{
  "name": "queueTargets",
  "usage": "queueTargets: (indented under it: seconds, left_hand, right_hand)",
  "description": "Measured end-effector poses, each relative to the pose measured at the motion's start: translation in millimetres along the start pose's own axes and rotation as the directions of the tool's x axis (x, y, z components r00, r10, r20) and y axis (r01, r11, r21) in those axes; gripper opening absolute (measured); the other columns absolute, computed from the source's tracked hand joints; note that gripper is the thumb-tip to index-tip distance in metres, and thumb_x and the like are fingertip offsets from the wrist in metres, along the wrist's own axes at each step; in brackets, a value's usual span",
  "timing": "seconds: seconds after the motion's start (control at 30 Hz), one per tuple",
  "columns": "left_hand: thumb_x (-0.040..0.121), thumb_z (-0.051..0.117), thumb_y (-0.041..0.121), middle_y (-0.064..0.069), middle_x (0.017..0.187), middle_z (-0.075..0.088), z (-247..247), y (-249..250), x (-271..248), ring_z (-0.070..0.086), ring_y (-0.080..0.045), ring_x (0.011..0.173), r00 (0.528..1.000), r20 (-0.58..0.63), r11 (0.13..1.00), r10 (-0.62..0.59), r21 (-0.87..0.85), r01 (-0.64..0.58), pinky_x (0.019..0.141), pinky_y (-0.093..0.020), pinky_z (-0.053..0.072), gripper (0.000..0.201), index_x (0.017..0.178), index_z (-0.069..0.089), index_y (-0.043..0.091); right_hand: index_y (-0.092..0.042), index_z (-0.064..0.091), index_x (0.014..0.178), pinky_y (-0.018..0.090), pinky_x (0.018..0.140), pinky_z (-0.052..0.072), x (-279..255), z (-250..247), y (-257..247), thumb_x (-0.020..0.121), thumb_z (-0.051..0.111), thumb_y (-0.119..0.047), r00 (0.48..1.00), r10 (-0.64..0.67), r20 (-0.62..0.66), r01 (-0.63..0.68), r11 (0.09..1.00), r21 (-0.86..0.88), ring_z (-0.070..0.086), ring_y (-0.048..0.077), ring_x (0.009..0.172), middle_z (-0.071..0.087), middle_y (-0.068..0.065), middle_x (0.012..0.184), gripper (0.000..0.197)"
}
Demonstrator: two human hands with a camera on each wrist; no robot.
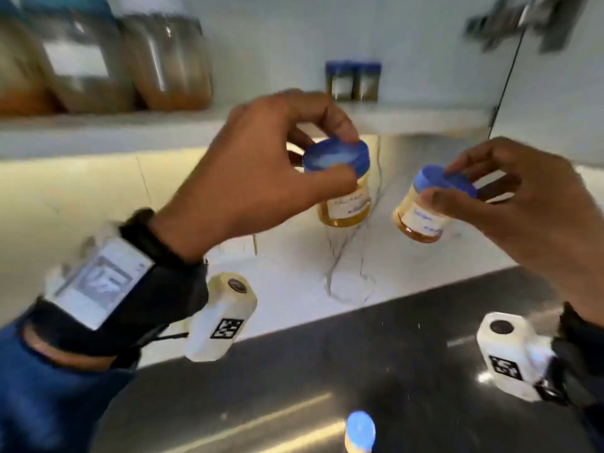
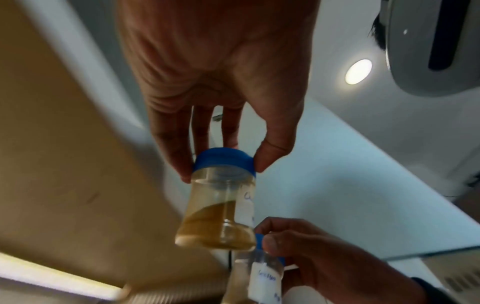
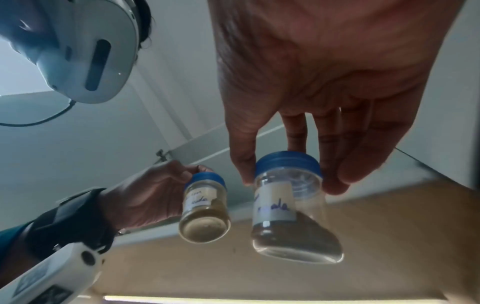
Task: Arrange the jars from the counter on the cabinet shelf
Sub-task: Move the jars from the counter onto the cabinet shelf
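Each hand carries a small clear jar with a blue lid and a white handwritten label, both in the air just below the white cabinet shelf. My left hand pinches the lid of the left jar, also seen hanging from its fingers in the left wrist view as the left jar. My right hand pinches the lid of the right jar, which tilts; the right jar shows brown powder at its bottom. Another blue-lidded jar stands on the dark counter below.
On the shelf stand large jars of brown powder at the left and two small blue-lidded jars at the back middle. A cabinet door hinge is at upper right. A marble backsplash rises behind the counter.
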State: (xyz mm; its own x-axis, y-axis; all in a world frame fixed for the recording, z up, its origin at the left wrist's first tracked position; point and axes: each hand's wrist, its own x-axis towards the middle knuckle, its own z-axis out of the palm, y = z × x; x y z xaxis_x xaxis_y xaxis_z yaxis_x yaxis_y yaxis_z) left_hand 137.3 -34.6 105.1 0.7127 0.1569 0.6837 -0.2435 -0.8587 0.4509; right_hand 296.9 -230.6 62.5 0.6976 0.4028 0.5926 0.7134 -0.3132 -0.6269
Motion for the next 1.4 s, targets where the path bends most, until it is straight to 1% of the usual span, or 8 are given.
queueTargets:
  seconds: [0.1,0.2,0.47,0.7,0.8,1.0,1.1,1.4]
  left_hand:
    - [0.075,0.074,0.038,0.017,0.101,0.07,-33.0,37.6,42.8,0.068,-0.002,0.084,0.999,-0.011,0.993,0.034,0.112,-0.033,0.071,-0.02,0.056,0.02,0.094,0.071,0.031]
    - [0.078,0.073,0.032,0.013,0.096,0.073,-53.5,58.7,85.9,0.068,0.003,0.077,1.0,0.013,0.986,-0.007,0.168,0.005,0.061,-0.011,0.053,0.016,0.093,0.073,0.027]
    - [0.077,0.075,0.008,-0.003,0.094,0.072,-55.6,47.6,176.0,0.068,-0.022,0.101,0.925,0.216,0.918,-0.312,0.32,0.234,0.078,-0.03,0.06,0.018,0.093,0.072,0.016]
    - [0.08,0.073,-0.001,-0.007,0.109,0.064,-32.9,23.4,196.9,0.061,-0.029,0.11,0.791,0.388,0.853,-0.473,0.424,0.303,0.084,-0.036,0.059,0.036,0.112,0.065,0.015]
    - [0.083,0.069,-0.003,-0.009,0.12,0.058,-24.4,16.9,202.7,0.058,-0.03,0.116,0.778,0.402,0.854,-0.483,0.412,0.317,0.086,-0.038,0.057,0.04,0.116,0.06,0.017]
    - [0.087,0.067,0.001,-0.009,0.121,0.063,-22.1,7.8,207.9,0.057,-0.022,0.113,0.795,0.398,0.861,-0.458,0.42,0.286,0.079,-0.032,0.058,0.026,0.11,0.067,0.013]
    - [0.088,0.068,0.007,-0.004,0.116,0.065,-26.5,6.7,208.0,0.059,-0.017,0.109,0.818,0.386,0.864,-0.426,0.44,0.243,0.077,-0.03,0.058,0.023,0.11,0.071,0.014]
    - [0.094,0.057,0.004,0.005,0.118,0.062,-28.3,4.7,216.7,0.056,-0.01,0.108,0.774,0.47,0.848,-0.424,0.507,0.156,0.097,-0.026,0.049,0.04,0.13,0.063,0.021]
  right_hand:
    - [-0.033,0.065,0.088,0.028,0.057,0.051,33.6,-23.3,-37.6,0.063,0.078,-0.055,0.993,-0.114,-0.032,0.114,0.993,0.019,0.064,-0.003,0.064,0.067,-0.016,0.085,0.036]
    - [-0.029,0.067,0.089,0.034,0.065,0.051,67.3,-38.7,-66.7,0.064,0.079,-0.05,0.983,-0.182,-0.02,0.182,0.982,0.043,0.063,0.009,0.065,0.068,-0.008,0.088,0.034]
    - [-0.029,0.063,0.085,0.036,0.081,0.051,163.8,-25.8,-105.0,0.07,0.077,-0.053,0.975,-0.132,0.176,0.183,0.931,-0.316,0.062,0.02,0.089,0.066,-0.005,0.097,0.032]
    - [-0.019,0.059,0.098,0.025,0.054,0.038,193.6,-9.2,-102.4,0.081,0.074,-0.038,0.947,0.011,0.322,0.155,0.861,-0.484,0.059,0.019,0.078,0.062,0.001,0.092,0.03]
    - [-0.018,0.058,0.102,0.025,0.054,0.037,196.4,-8.2,-95.5,0.083,0.072,-0.036,0.94,0.048,0.337,0.143,0.844,-0.518,0.056,0.013,0.07,0.059,-0.003,0.083,0.03]
    - [-0.02,0.06,0.116,0.027,0.07,0.037,187.1,-8.4,-79.3,0.088,0.068,-0.032,0.951,-0.013,0.309,0.189,0.816,-0.546,0.054,0.023,0.106,0.055,0.002,0.122,0.032]
    - [-0.024,0.062,0.113,0.03,0.08,0.04,180.4,-10.5,-70.3,0.086,0.071,-0.035,0.953,-0.137,0.269,0.261,0.82,-0.509,0.053,0.02,0.1,0.05,0.001,0.122,0.03]
    - [-0.02,0.064,0.122,0.032,0.081,0.047,184.0,-5.2,-72.1,0.094,0.055,-0.024,0.943,-0.092,0.321,0.279,0.745,-0.606,0.06,0.027,0.106,0.064,0.007,0.122,0.03]
